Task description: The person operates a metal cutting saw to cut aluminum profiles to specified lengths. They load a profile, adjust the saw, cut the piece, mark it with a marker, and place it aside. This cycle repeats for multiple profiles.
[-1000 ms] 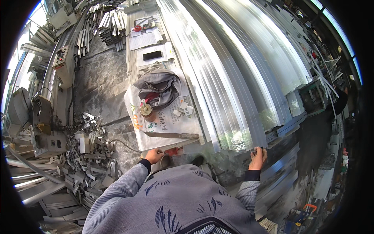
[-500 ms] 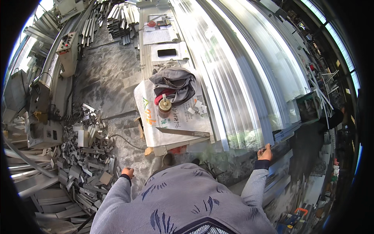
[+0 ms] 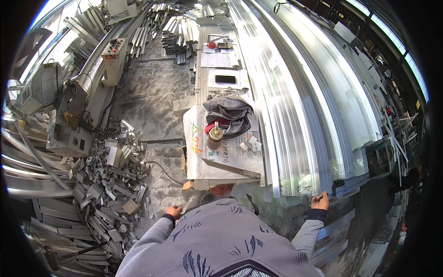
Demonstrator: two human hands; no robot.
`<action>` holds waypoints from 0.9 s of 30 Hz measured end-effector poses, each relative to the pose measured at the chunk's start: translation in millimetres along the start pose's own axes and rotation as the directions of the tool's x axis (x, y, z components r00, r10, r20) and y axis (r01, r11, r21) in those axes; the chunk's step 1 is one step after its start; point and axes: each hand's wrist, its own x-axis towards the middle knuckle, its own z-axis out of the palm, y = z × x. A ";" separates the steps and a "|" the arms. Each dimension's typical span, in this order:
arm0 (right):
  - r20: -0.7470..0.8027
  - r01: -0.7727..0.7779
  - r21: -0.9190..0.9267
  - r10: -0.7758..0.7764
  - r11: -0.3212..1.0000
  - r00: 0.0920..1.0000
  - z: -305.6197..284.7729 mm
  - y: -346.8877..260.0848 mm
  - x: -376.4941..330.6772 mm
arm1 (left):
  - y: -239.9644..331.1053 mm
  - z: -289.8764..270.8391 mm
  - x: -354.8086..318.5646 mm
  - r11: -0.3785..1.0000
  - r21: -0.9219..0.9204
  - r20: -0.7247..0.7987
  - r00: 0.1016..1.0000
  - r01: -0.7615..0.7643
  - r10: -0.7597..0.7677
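My right hand is at the near end of the long, silvery aluminium profiles, its fingers closed against the edge of one profile. What lies under the fingertips is partly hidden. Low beside my body, away from the bench, my left hand hangs with loosely curled fingers and nothing visible in them. Clear film with green patches wraps the profile ends. To their left, a bench bears a white printed sack, a lidded jar of brown liquid, a flat metal strip and a bundled grey garment.
Further along the bench are a black phone, papers and a calculator. Metal offcuts are heaped on the floor at left, near a machine with a control box. A cable crosses the floor. More profiles stand at the far left.
The view has shifted, so the bench and profiles appear further right and lower. My right hand stays at the profile ends, its fingers now pointing more leftward. My left hand has come nearer my body.
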 end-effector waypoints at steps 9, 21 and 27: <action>0.220 -0.140 0.147 0.106 0.979 0.970 -3.9 7.0 22.3 | -5.4 -12.8 -29.3 0.907 -0.323 -0.003 0.957 0.272 -0.289; 0.174 -0.111 0.262 0.066 0.959 0.983 26.0 13.4 -3.9 | 6.3 8.7 -103.4 0.996 -0.006 -0.165 0.983 0.085 -0.085; 0.195 -0.074 0.248 0.025 0.966 0.980 29.5 15.8 -18.0 | -22.6 23.4 -125.5 0.990 -0.002 -0.143 0.980 0.140 -0.139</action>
